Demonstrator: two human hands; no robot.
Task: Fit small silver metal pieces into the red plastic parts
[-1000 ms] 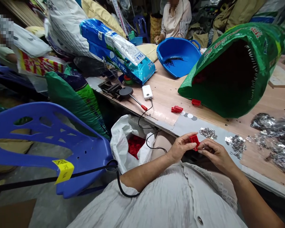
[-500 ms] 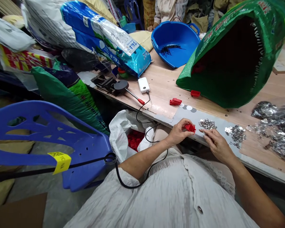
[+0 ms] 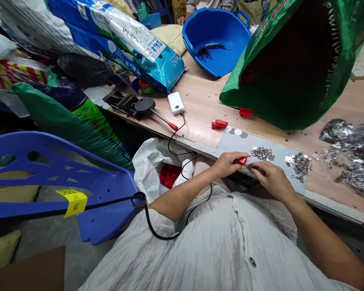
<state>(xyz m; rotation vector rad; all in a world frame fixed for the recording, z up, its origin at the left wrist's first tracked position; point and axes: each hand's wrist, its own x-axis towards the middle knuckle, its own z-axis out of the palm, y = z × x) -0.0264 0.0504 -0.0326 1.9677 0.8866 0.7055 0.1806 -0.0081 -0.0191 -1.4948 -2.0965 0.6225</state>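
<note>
My left hand (image 3: 226, 165) is closed on a small red plastic part (image 3: 242, 161) at the table's front edge. A thin dark tool (image 3: 255, 168) is pinched in my right hand (image 3: 269, 178), its tip at the red part's right side. Just behind the hands, on a grey sheet (image 3: 233, 142), lies a pile of small metal pieces (image 3: 262, 153). A second metal pile (image 3: 300, 165) lies farther right. Two more red parts rest behind: one (image 3: 219, 124) beside the sheet, the other (image 3: 245, 111) by the green sack's mouth.
A green sack (image 3: 267, 101) and a blue basin (image 3: 215, 36) stand at the back. Left are a white power bank (image 3: 176, 103) with a cable, a lever press (image 3: 144, 105) and a blue chair (image 3: 109, 182). Bagged metal pieces (image 3: 358, 157) lie right. A person's hand is behind.
The tool in my right hand has moved left to meet the red part. My left fingers now reach over the top of that part. The view has shifted slightly.
</note>
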